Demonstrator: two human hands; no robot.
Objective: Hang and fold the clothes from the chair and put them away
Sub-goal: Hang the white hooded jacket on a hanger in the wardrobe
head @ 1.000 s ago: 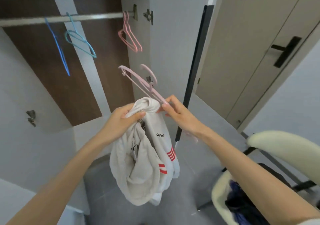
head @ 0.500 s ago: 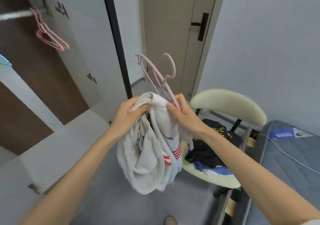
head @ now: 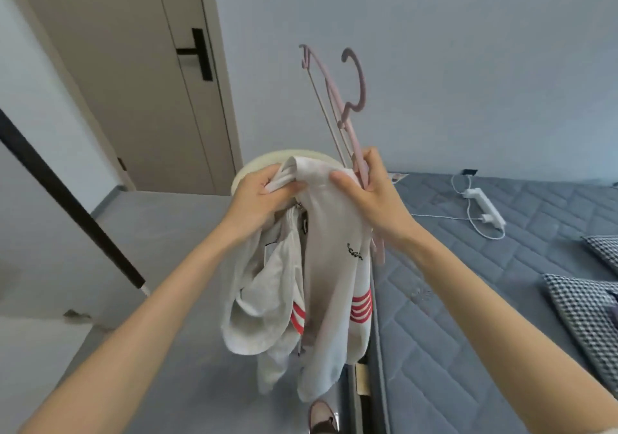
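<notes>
A white zip jacket (head: 331, 266) with red stripes on its sleeves hangs bunched in front of me. My left hand (head: 264, 196) grips its collar edge. My right hand (head: 371, 196) pinches the jacket's shoulder with the thumb and holds a pink plastic hanger (head: 344, 112) in its fingers; the hanger stands upright, hook at the top, its lower end behind the jacket. The cream chair back (head: 261, 166) shows just behind my hands; the seat and any clothes on it are hidden.
A grey quilted mattress (head: 485, 283) lies on the right with a white power strip and cord (head: 485, 209) and checked cushions (head: 588, 313). A beige door with a black handle (head: 197, 56) stands at the left. A black-edged panel (head: 67, 199) leans at far left.
My view has swung right from the wardrobe to the bed. Both hands kept their hold on the jacket and hanger, and the hanger now stands more upright.
</notes>
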